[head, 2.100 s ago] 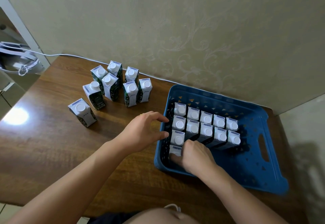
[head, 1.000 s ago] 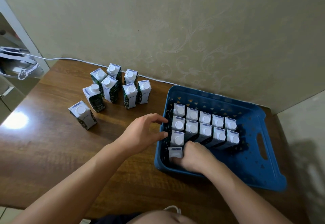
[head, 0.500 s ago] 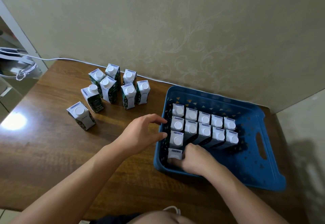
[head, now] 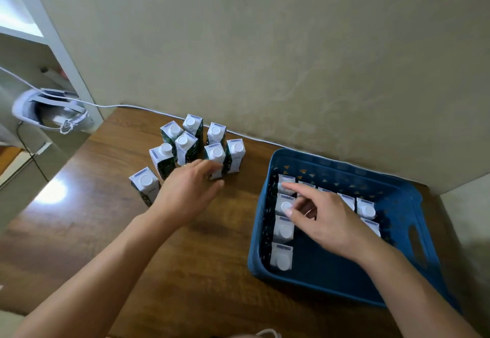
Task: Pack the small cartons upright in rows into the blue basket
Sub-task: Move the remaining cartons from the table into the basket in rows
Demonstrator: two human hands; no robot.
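Both forearms bare, no sleeves; left hand [head: 185,191], right hand [head: 328,221] ungloved.

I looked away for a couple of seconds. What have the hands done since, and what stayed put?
The left hand left the blue basket edge and reached out to the cartons on the table. The right hand let go of the nearest carton, now standing free, and lifted above the rows. The basket and table cartons stayed put.

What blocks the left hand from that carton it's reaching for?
Nothing visible: the left hand is already at the nearest carton, fingers open at its side. Other cartons stand behind and beside it.
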